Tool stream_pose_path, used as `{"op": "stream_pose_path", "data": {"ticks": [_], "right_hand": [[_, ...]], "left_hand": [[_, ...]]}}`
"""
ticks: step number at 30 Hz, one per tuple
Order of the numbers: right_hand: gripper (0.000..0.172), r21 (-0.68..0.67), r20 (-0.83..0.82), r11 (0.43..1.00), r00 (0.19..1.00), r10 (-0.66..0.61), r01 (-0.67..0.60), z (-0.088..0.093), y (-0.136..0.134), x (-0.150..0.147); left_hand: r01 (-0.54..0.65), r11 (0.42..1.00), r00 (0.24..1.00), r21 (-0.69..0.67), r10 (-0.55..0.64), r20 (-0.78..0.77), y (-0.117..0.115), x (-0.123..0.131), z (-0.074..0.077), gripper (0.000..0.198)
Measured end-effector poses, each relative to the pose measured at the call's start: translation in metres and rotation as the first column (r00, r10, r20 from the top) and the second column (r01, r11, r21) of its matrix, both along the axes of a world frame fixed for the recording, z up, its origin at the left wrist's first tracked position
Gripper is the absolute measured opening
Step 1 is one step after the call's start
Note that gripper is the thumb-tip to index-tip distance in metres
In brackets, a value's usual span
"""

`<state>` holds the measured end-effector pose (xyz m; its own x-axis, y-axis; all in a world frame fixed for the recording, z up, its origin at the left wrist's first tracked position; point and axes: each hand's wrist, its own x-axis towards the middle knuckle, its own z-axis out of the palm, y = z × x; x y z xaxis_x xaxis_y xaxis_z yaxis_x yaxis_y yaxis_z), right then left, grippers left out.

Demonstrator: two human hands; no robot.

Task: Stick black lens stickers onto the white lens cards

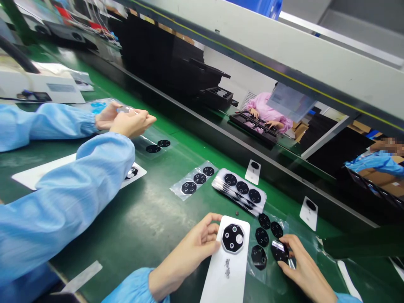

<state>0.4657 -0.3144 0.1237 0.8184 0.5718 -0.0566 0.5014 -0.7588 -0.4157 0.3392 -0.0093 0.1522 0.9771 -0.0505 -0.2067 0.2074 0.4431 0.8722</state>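
Observation:
My left hand (192, 248) grips the left edge of a white phone back cover (227, 265) with a black round camera module, lying on the green mat. My right hand (301, 267) pinches a black round lens sticker (279, 251) on a clear plastic sheet (265, 248) that carries several more black discs. The two hands are about a cover's width apart.
A stack of sticker sheets (240, 189) and one loose sheet (194, 182) lie ahead. Two white covers (253, 171) (309, 213) sit by the black conveyor (221, 134). A co-worker in blue sleeves (72, 185) works at left, hands together (124, 120). Another person in pink (268, 113) sits across.

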Motion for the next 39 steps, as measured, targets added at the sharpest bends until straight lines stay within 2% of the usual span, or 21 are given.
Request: {"op": "stream_pose_path", "data": {"ticks": [5,17,22,29,39], "right_hand": [[0.036,-0.088,-0.06,0.995,0.997,0.047,-0.052,0.006,-0.002,0.006],[0.036,-0.072,-0.02,0.997,0.999,0.04,-0.041,0.01,0.004,-0.001],[0.035,-0.101,-0.096,0.992,0.993,0.071,-0.08,0.012,0.003,0.002],[0.036,-0.116,-0.11,0.991,0.992,0.058,-0.071,0.015,0.004,0.002],[0.033,-0.076,-0.011,0.996,0.998,0.054,-0.055,0.019,0.011,-0.003]], "left_hand": [[0.005,1.0,1.0,-0.02,-0.005,0.0,0.001,0.001,-0.002,0.035],[0.005,1.0,1.0,-0.016,-0.006,-0.03,0.002,0.0,0.006,0.037],[0.002,1.0,1.0,-0.02,-0.003,-0.026,0.001,0.0,0.006,0.038],[0.003,1.0,1.0,-0.009,-0.004,-0.014,0.002,0.0,0.005,0.037],[0.002,0.999,0.999,-0.032,-0.003,-0.034,0.001,0.0,0.006,0.041]]}}
